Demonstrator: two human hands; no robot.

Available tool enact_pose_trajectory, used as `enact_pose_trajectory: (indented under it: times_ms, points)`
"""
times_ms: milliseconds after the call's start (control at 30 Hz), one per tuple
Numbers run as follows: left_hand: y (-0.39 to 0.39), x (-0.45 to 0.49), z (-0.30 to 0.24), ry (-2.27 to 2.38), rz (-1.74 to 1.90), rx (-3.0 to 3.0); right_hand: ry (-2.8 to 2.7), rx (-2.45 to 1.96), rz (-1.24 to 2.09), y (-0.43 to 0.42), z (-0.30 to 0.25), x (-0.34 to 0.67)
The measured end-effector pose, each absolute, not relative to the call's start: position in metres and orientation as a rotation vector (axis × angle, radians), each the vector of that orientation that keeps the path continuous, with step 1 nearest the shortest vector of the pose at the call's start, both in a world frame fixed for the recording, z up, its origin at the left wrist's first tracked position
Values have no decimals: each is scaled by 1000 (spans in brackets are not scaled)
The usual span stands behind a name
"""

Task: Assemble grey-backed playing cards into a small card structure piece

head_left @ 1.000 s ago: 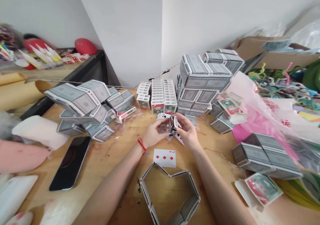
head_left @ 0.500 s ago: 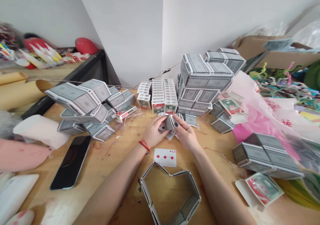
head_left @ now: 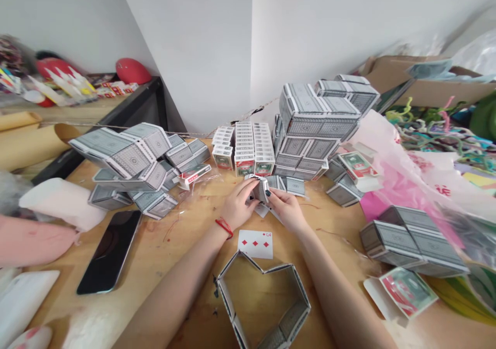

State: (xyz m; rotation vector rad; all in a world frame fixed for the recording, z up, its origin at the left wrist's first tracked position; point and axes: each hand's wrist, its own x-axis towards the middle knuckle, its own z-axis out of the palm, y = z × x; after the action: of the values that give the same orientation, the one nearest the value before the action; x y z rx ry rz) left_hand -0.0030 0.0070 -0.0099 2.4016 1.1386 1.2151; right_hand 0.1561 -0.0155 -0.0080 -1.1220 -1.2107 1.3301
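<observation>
My left hand (head_left: 241,202) and my right hand (head_left: 285,207) meet over the middle of the table, both closed on a folded playing card (head_left: 262,190) with a grey patterned back. Under and around it lie loose playing cards (head_left: 262,211), partly hidden by my fingers. Just behind my right hand are more grey-backed cards (head_left: 295,185). Nearer to me a three of diamonds (head_left: 255,244) rests face up. Between my forearms stands a heart-shaped ring of joined cards (head_left: 300,282), hollow in the middle.
Stacked card blocks (head_left: 310,116) rise at the back right, others (head_left: 132,155) at the left. Card boxes (head_left: 244,150) stand in rows by the wall. A phone (head_left: 110,251) lies left; an opened card box (head_left: 406,292) and a joined block (head_left: 414,240) sit right.
The folded card has turned slightly between my fingers, and my right fingertips have shifted a little down and left along it. All else looks the same.
</observation>
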Motion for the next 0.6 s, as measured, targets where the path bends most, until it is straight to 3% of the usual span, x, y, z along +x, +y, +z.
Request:
enact_pose_trajectory:
  times_ms: [600]
  points:
    - [3, -2, -6, 1090, 1287, 2450, -1212, -1213, 1045, -22, -3, 149]
